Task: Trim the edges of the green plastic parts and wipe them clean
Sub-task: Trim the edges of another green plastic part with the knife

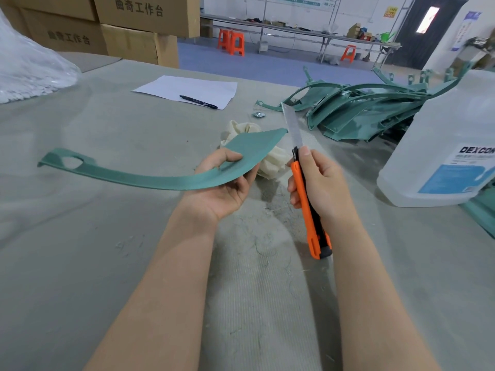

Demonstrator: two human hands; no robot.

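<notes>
Left hand (225,183): palm up, thumb pressed on top and fingers curled beneath, gripping the green plastic part (150,178) near its wide end.

Green plastic part: long curved strip, held above the table (80,236); the narrow end, with a cut-out hole, reaches far to the left.

Right hand (321,183): wrapped round the orange utility knife (305,199), thumb up along the handle.

Knife blade (293,127): extended, pointing away, and meeting the far corner of the part's wide end; whether it bites in cannot be told.

Hands: apart, side by side.

Cream cloth (270,162): crumpled on the table, between and behind the hands.

Green shavings (270,210): scattered beneath the hands.

Pile of green parts (361,108): stacked far right.

Clear jug (450,145): blue-and-white label, right edge, just beside the pile.

Sheet of paper (187,91): further back, with a black marker (198,101) lying on it.

Cardboard boxes (134,22): stacked at the far left.
</notes>
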